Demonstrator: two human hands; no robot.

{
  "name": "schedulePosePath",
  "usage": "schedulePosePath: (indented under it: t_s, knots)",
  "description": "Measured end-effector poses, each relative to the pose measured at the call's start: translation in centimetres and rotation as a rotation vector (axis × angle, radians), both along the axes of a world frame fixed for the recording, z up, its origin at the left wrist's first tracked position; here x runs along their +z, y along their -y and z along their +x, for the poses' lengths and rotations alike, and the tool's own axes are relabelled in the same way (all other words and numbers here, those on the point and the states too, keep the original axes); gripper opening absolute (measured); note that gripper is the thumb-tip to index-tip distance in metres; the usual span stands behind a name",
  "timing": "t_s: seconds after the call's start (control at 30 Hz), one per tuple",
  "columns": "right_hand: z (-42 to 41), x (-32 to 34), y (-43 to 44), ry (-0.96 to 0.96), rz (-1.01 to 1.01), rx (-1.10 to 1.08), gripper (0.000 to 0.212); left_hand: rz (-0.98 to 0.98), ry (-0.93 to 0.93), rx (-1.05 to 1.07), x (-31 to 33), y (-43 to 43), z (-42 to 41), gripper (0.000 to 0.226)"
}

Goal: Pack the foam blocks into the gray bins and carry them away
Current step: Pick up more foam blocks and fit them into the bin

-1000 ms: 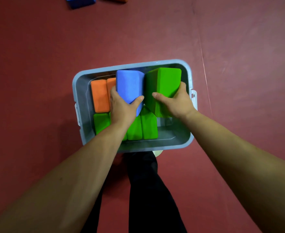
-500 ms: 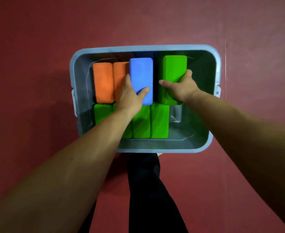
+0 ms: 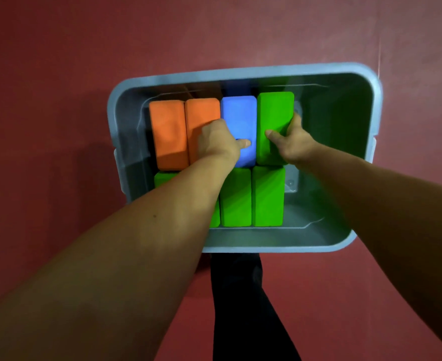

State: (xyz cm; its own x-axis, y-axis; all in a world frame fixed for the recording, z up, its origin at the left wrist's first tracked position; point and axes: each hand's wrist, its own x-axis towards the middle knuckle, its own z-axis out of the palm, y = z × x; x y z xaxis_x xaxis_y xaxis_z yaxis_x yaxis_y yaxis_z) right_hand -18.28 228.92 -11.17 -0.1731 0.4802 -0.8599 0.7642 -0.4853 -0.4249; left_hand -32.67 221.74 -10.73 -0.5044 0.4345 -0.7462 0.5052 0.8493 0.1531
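A gray bin (image 3: 243, 74) stands on the red floor below me. Its far row holds two orange foam blocks (image 3: 168, 131), a blue block (image 3: 238, 113) and a green block (image 3: 274, 108) side by side. More green blocks (image 3: 266, 196) fill the near row, partly hidden under my left forearm. My left hand (image 3: 220, 142) grips the blue block, thumb on its top face. My right hand (image 3: 292, 144) grips the far green block, thumb on top and fingers down its right side.
The right part of the bin (image 3: 339, 142) holds no blocks and shows bare gray bottom. Red floor (image 3: 58, 74) surrounds the bin. My dark trouser legs (image 3: 240, 308) stand just below the bin's near rim.
Both hands have lowered the blue and green blocks from above the bin down into the far row beside the orange ones. The camera has moved closer over the bin.
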Motion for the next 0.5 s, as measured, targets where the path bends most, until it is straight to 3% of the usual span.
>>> schedulePosePath:
  t_s: [0.27,0.37,0.5]
  knots:
    - [0.3,0.7,-0.5,0.067,0.021,0.123,0.074,-0.083,0.023,-0.051,0.1,-0.7,-0.3,0.064]
    - [-0.3,1.6,-1.0,0.237,0.032,0.218,0.076,-0.105,0.023,-0.058,0.4,-0.7,-0.1,0.064]
    - [-2.1,3.4,-1.2,0.482,0.018,0.344,0.062,-0.119,0.103,-0.083,0.9,-1.0,-0.1,0.063]
